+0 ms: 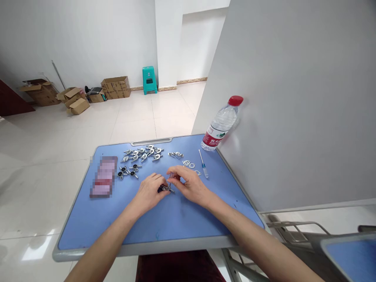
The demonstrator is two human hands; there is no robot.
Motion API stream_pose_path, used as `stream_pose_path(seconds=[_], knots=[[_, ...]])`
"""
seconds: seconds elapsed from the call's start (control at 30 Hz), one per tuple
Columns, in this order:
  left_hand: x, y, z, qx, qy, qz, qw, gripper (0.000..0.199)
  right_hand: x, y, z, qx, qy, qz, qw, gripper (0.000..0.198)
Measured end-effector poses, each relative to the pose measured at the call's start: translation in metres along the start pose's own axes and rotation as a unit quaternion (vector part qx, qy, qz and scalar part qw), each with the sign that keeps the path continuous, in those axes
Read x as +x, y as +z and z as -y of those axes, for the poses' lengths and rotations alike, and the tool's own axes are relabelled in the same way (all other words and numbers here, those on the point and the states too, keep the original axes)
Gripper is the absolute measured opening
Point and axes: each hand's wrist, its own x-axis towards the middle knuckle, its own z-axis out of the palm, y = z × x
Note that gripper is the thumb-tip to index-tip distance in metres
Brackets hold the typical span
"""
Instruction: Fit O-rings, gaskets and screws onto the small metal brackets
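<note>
My left hand (151, 190) is closed around a small metal fitting (166, 188) and steadies it low over the blue desk; the fingers cover much of it. From the right, my right hand (189, 184) pinches what looks like a small screwdriver (170, 181), its thin shaft pointing down at the fitting. Several silver forked metal parts (143, 154) lie in a loose group beyond my hands. Nearer on the left are several fittings with black round centres (132, 173). Flat metal plates (192, 165) lie just past my right hand, partly hidden by it.
A screwdriver with a blue and clear handle (205, 170) lies on the desk (141, 231). A water bottle (219, 125) stands at the back right against the grey wall panel. A blurred-out phone-shaped object (104, 176) lies left. More small metal parts (176, 154) sit behind.
</note>
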Motion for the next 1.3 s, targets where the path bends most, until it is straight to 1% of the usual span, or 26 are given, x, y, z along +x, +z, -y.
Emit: stream_pose_path(seconds=[0.13, 0.27, 0.47, 0.57, 0.7, 0.9, 1.1, 1.23, 1.3], knots=[[0.0, -0.001, -0.001, 0.005, -0.001, 0.0, 1.0, 0.007, 0.0, -0.003, 0.0, 0.011, 0.024, 0.006, 1.0, 0.013], [-0.002, -0.002, 0.001, 0.006, 0.008, 0.01, 1.0, 0.006, 0.001, -0.01, 0.003, 0.031, 0.044, 0.035, 0.998, 0.018], [-0.002, -0.005, 0.002, -0.016, 0.01, 0.015, 1.0, 0.007, 0.001, -0.017, 0.009, 0.013, 0.021, 0.075, 0.997, 0.025], [-0.001, -0.008, 0.002, -0.036, 0.009, 0.024, 0.999, 0.008, 0.002, -0.018, 0.008, -0.003, 0.014, 0.083, 0.996, 0.027], [0.0, -0.011, 0.004, -0.055, 0.013, 0.038, 0.998, 0.011, 0.003, -0.018, 0.003, -0.009, 0.022, 0.075, 0.997, 0.028], [0.001, -0.012, 0.011, -0.07, 0.023, 0.048, 0.996, 0.011, 0.004, -0.018, 0.003, 0.014, 0.025, 0.063, 0.998, 0.027], [0.001, -0.008, 0.012, -0.079, 0.018, 0.036, 0.996, 0.011, 0.005, -0.016, 0.002, 0.026, 0.004, 0.04, 0.999, 0.027], [-0.002, -0.003, 0.007, -0.075, 0.007, 0.018, 0.997, 0.01, 0.003, -0.01, -0.003, 0.048, 0.005, 0.013, 0.999, 0.027], [-0.003, -0.002, 0.006, -0.078, 0.004, 0.013, 0.997, 0.009, 0.002, -0.009, -0.004, 0.059, 0.005, 0.01, 0.998, 0.027]])
